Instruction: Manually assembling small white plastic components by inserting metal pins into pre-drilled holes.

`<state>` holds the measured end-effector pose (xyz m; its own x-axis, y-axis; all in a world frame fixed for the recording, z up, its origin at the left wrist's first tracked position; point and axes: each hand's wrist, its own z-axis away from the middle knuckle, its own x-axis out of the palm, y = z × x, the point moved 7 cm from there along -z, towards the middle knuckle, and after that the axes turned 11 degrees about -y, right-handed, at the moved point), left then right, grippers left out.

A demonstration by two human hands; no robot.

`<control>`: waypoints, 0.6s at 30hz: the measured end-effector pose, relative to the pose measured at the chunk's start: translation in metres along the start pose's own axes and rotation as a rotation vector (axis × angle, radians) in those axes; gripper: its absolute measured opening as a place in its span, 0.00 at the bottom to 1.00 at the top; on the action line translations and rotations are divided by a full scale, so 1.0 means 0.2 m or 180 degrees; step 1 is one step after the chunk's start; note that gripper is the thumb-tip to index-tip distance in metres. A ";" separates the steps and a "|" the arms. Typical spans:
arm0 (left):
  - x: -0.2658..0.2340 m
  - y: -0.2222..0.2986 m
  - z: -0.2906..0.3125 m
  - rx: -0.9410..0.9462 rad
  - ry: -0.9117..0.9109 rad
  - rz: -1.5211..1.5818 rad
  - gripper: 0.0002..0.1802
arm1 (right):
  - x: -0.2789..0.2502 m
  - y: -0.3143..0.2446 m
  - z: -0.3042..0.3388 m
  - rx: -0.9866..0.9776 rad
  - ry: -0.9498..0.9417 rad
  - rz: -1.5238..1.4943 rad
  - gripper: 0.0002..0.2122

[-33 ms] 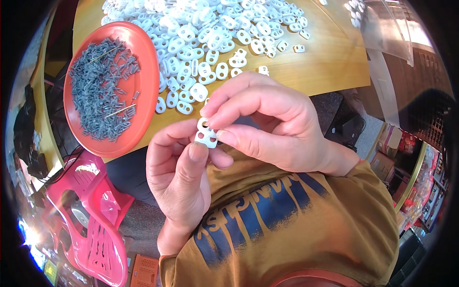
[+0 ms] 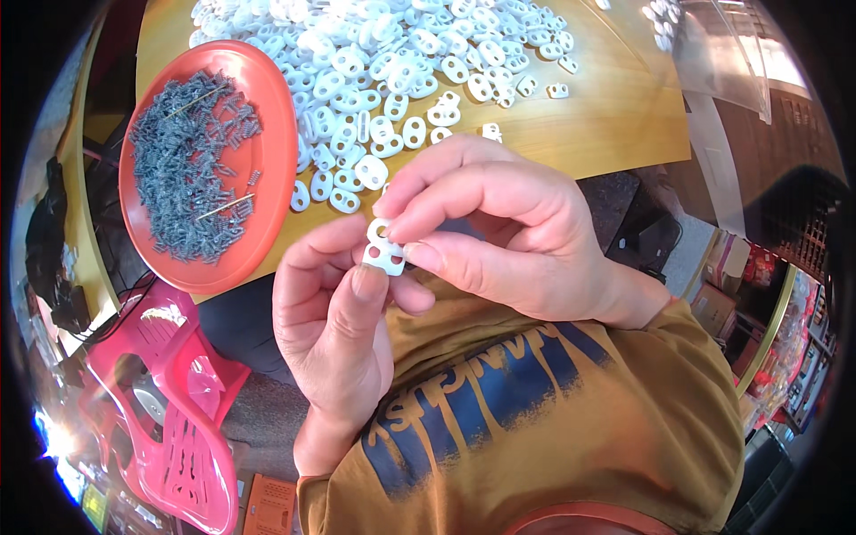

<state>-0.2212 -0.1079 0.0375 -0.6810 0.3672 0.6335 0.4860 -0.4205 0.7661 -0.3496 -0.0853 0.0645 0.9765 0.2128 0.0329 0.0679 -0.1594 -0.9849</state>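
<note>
My left hand (image 2: 334, 308) pinches a white plastic two-hole cord lock (image 2: 385, 259) between thumb and fingers. My right hand (image 2: 499, 227) comes in from the right, its thumb and index finger closed on the upper, ring-shaped part of the same piece. This ring part stands up out of the two-hole body. Whether a spring sits inside is hidden. Just beyond my hands, a big heap of loose white cord lock parts (image 2: 348, 62) covers the table. To the left, an orange-red oval tray (image 2: 276, 134) holds many small metal springs (image 2: 183, 160).
Two thin sticks lie among the springs. The wooden table (image 2: 615, 116) has its near edge just past my hands. A pink plastic chair (image 2: 192, 446) stands at the lower left. Cardboard boxes (image 2: 713, 308) and shelves with packaged goods are on the right.
</note>
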 end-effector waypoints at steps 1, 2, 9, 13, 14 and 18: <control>0.00 0.00 0.00 0.0001 -0.0001 -0.0001 0.16 | 0.00 0.01 0.00 0.0033 -0.0013 -0.0126 0.09; 0.00 -0.01 0.00 -0.0043 0.0008 0.0030 0.17 | 0.01 0.01 0.00 0.0026 -0.0012 -0.0129 0.09; -0.03 -0.04 0.00 -0.0178 0.0174 0.0133 0.18 | 0.03 0.04 0.01 0.0154 0.0093 -0.0671 0.11; -0.02 -0.05 0.01 -0.0288 0.0028 0.0165 0.19 | 0.03 0.07 0.02 0.0351 0.0206 -0.0869 0.12; -0.02 -0.05 0.01 -0.0276 -0.0019 0.0195 0.19 | 0.03 0.06 0.02 0.0351 0.0207 -0.0871 0.12; -0.01 -0.04 0.01 -0.0030 -0.0129 0.0074 0.20 | 0.02 0.03 0.03 0.0231 0.0257 -0.0267 0.11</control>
<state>-0.2236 -0.1038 0.0306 -0.6467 0.3905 0.6552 0.4962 -0.4371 0.7502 -0.3471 -0.0806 0.0576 0.9815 0.1438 0.1262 0.1378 -0.0735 -0.9877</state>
